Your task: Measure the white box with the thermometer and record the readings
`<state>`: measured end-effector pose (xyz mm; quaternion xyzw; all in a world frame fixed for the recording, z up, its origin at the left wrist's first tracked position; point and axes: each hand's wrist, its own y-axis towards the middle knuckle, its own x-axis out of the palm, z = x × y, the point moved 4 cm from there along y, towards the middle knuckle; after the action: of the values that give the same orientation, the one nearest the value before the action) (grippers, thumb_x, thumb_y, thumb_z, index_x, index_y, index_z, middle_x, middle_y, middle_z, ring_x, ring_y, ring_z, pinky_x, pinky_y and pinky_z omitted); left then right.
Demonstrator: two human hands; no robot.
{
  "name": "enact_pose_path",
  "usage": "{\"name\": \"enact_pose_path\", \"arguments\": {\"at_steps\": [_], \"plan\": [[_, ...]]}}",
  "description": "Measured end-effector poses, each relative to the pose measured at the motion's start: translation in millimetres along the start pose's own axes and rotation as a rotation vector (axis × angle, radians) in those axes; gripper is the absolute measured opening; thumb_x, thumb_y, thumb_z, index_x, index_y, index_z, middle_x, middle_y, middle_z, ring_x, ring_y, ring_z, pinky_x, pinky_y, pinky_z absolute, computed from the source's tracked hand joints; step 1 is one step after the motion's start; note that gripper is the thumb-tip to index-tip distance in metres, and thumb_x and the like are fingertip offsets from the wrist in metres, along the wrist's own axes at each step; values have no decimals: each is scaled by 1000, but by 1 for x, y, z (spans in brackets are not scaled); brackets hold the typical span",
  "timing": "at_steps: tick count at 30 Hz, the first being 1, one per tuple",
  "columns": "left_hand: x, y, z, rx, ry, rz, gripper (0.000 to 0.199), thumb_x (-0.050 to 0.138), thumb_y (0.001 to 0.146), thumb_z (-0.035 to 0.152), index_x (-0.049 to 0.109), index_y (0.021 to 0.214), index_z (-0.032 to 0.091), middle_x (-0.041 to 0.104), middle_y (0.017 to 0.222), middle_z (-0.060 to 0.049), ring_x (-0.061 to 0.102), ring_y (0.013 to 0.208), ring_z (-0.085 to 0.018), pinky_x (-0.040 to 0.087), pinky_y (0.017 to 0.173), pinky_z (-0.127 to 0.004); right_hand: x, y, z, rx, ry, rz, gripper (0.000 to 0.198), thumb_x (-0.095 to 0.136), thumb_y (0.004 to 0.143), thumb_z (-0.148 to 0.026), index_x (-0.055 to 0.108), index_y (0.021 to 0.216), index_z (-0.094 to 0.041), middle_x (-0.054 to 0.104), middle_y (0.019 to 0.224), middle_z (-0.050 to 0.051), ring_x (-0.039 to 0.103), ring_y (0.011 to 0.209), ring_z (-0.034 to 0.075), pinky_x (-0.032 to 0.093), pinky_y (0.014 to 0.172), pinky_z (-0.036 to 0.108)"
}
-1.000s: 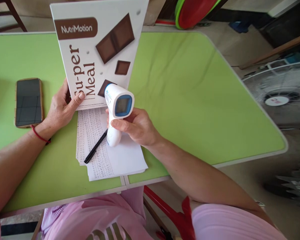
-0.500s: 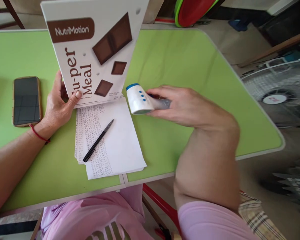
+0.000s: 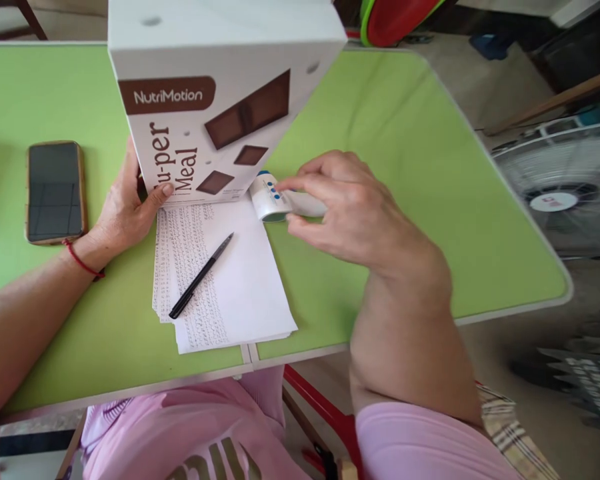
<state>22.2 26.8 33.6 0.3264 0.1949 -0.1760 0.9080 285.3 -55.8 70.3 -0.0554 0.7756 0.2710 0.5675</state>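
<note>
My left hand [image 3: 128,205] grips the lower left corner of a white NutriMotion box [image 3: 173,163], thumb on its front and the other fingers behind. The box stands tilted, with its top face showing. A white infrared thermometer [image 3: 270,208] with blue buttons lies on its side on the table, its head by the box's lower right corner. Just over its handle, my right hand [image 3: 350,210] has its fingers apart, the index fingertip close to the buttons. Below the box, handwritten sheets of paper [image 3: 257,287] are stacked, and a black pen [image 3: 201,277] lies across them.
A phone [image 3: 55,192] in a brown case lies on the green table [image 3: 405,133], left of my left hand. Past the table's right edge stands a fan [image 3: 555,200]. A red and green round thing [image 3: 390,20] is beyond the far edge.
My right hand has set the thermometer down and loosened its fingers from the handle. In my left hand the box has tipped, so its top face now shows.
</note>
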Motion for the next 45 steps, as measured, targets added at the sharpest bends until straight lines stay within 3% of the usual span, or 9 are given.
{"name": "enact_pose_path", "arguments": {"at_steps": [2, 6, 9, 13, 16, 21, 27, 35, 45], "plan": [[0, -1, -1, -2, 28, 0, 50, 60, 89, 59, 49, 122, 23, 58, 129, -12, 51, 128, -33, 43, 111, -50, 6, 3, -26, -130, 122, -2, 17, 59, 87, -15, 70, 99, -21, 64, 85, 7, 60, 80, 22, 51, 73, 40], [0, -4, -8, -54, 72, 21, 62, 74, 79, 56, 48, 126, 25, 55, 132, -11, 46, 132, -35, 38, 115, -52, 33, 4, -60, -255, 80, -61, 18, 56, 94, -16, 70, 105, -18, 63, 86, 7, 54, 80, 20, 45, 71, 36], [0, -7, -13, -93, 105, 27, 82, 88, 65, 45, 44, 132, 28, 48, 139, -10, 38, 138, -38, 33, 119, -55, 46, 3, -66, -280, 41, -86, 23, 50, 96, -13, 72, 95, -19, 61, 80, 7, 50, 78, 20, 39, 67, 35], [1, -9, -17, -148, 141, -18, 100, 94, 54, 37, 39, 137, 28, 42, 144, -11, 29, 142, -43, 27, 119, -61, 45, 4, -61, -307, 129, -98, 21, 52, 95, -15, 70, 83, -20, 61, 77, 5, 51, 76, 18, 39, 66, 34], [3, -8, -18, -183, 164, -57, 109, 95, 49, 43, 36, 139, 25, 41, 144, -13, 23, 144, -46, 20, 119, -66, 36, 8, -51, -212, 372, 6, 12, 57, 94, -26, 66, 87, -22, 63, 79, 3, 55, 74, 17, 45, 64, 33], [5, -11, -21, -226, 159, -79, 99, 95, 51, 41, 43, 133, 23, 49, 134, -14, 23, 144, -47, 16, 120, -67, 38, 6, -42, 201, 715, 323, 10, 62, 87, -34, 59, 83, -24, 58, 68, -2, 52, 56, 12, 46, 53, 30], [5, -14, -22, -126, 122, -9, 97, 97, 48, 39, 47, 129, 26, 54, 130, -12, 28, 142, -46, 18, 121, -65, 70, 10, -48, 420, 874, 283, 7, 61, 75, -24, 57, 79, -21, 57, 62, -5, 51, 51, 9, 44, 49, 24], [5, -14, -23, -143, 141, -15, 103, 98, 45, 37, 44, 133, 26, 51, 134, -13, 27, 142, -47, 20, 119, -66, 66, 11, -44, 295, 640, 385, 14, 60, 78, -24, 53, 67, -24, 53, 56, -5, 46, 51, 10, 40, 50, 26], [6, -15, -26, -165, 139, -7, 104, 97, 45, 41, 43, 132, 25, 46, 138, -13, 28, 141, -48, 19, 119, -67, 68, 12, -45, 240, 643, 358, 14, 58, 82, -26, 53, 69, -24, 55, 59, -5, 47, 53, 11, 39, 52, 26]]}}
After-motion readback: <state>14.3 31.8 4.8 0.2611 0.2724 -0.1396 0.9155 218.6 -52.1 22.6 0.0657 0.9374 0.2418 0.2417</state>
